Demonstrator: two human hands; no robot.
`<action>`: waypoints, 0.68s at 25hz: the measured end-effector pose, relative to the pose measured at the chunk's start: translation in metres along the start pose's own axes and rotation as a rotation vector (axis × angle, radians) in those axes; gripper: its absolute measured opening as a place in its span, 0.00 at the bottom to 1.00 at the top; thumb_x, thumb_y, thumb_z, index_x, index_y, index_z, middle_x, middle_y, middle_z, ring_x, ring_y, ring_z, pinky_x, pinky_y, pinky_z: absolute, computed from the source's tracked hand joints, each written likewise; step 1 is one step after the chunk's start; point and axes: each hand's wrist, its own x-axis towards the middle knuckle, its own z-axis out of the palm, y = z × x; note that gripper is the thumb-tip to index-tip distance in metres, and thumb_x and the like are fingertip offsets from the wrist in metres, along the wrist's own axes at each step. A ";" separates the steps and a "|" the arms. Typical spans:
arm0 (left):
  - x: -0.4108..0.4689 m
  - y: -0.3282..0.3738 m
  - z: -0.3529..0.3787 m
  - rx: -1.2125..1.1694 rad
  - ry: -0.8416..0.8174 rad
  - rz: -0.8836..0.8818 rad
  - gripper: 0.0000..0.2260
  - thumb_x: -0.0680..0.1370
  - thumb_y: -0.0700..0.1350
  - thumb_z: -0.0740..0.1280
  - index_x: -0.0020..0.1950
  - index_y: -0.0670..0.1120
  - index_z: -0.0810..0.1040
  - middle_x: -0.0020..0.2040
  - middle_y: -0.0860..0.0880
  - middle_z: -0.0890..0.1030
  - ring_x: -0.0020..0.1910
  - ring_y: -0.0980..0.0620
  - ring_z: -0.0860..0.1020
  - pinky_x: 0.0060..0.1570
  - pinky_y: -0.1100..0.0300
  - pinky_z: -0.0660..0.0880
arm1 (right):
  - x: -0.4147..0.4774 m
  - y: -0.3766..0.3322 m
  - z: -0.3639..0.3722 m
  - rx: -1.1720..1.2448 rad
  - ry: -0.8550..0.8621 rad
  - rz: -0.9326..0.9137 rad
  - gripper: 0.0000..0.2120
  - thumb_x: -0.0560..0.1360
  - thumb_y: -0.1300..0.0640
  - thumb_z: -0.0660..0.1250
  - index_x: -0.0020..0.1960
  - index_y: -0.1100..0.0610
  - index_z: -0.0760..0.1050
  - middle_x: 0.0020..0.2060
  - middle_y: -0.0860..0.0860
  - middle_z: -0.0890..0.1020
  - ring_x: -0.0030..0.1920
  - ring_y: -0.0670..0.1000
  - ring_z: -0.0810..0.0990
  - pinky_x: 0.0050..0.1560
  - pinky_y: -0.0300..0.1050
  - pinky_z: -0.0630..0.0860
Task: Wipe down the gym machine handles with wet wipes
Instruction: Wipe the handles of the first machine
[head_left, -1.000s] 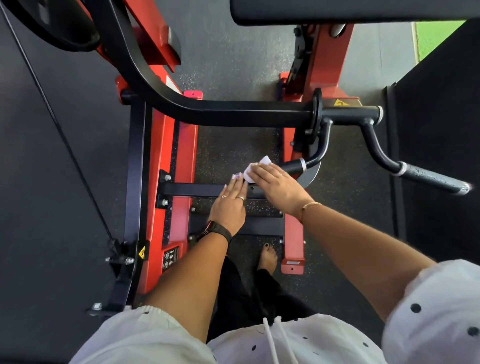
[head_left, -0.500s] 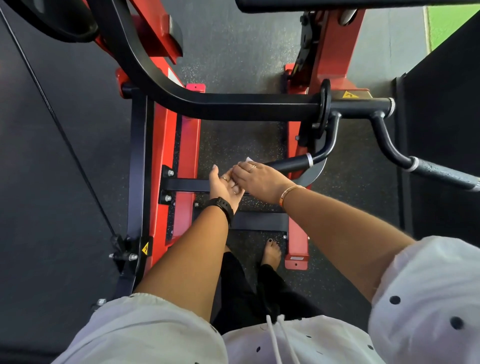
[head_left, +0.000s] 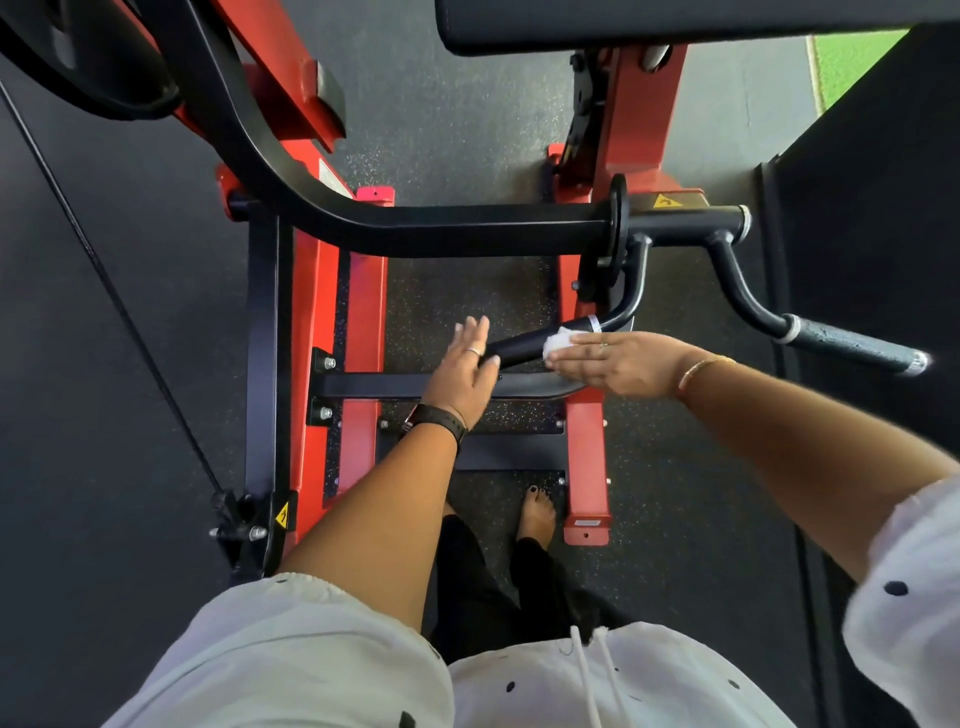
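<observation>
The machine's inner black handle (head_left: 519, 351) slants across the middle of the view. My right hand (head_left: 618, 364) pinches a bunched white wet wipe (head_left: 558, 343) at its fingertips and holds it against the handle, close to the white ring near the bend. The palm of my left hand (head_left: 462, 374) rests on the handle's free end, fingers straight and spread. To the right, apart from both hands, the outer textured handle (head_left: 852, 348) sticks out from the same black cross bar (head_left: 467, 228).
The red and black machine frame (head_left: 317, 364) stands on dark rubber flooring, with a black pad (head_left: 623, 26) overhead. A thin cable (head_left: 104, 280) runs down the left side. A dark wall panel (head_left: 872, 208) closes the right. My bare foot (head_left: 537, 514) stands beside the frame's red foot.
My right hand has slid the wipe along the inner handle from its free end toward the bend. My left hand has opened at the handle's end, and the two hands have come apart.
</observation>
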 end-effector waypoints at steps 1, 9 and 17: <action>0.000 0.000 0.002 0.168 -0.059 0.100 0.26 0.82 0.45 0.55 0.78 0.45 0.50 0.79 0.46 0.50 0.78 0.51 0.46 0.73 0.59 0.45 | -0.008 -0.001 0.000 -0.020 0.023 0.066 0.22 0.77 0.65 0.53 0.71 0.63 0.67 0.72 0.54 0.67 0.73 0.53 0.63 0.74 0.52 0.58; -0.002 0.009 0.015 0.791 -0.191 0.132 0.38 0.78 0.48 0.61 0.77 0.42 0.37 0.78 0.44 0.39 0.77 0.47 0.39 0.75 0.54 0.40 | 0.072 -0.074 -0.006 0.272 0.101 0.685 0.28 0.72 0.67 0.51 0.72 0.65 0.63 0.70 0.62 0.67 0.71 0.61 0.66 0.72 0.56 0.56; -0.003 0.018 0.009 0.771 -0.282 0.094 0.42 0.77 0.48 0.63 0.77 0.42 0.35 0.78 0.43 0.37 0.77 0.46 0.39 0.74 0.54 0.40 | 0.018 -0.072 -0.005 0.655 0.263 1.107 0.39 0.68 0.80 0.58 0.76 0.59 0.58 0.75 0.55 0.60 0.75 0.53 0.56 0.74 0.40 0.46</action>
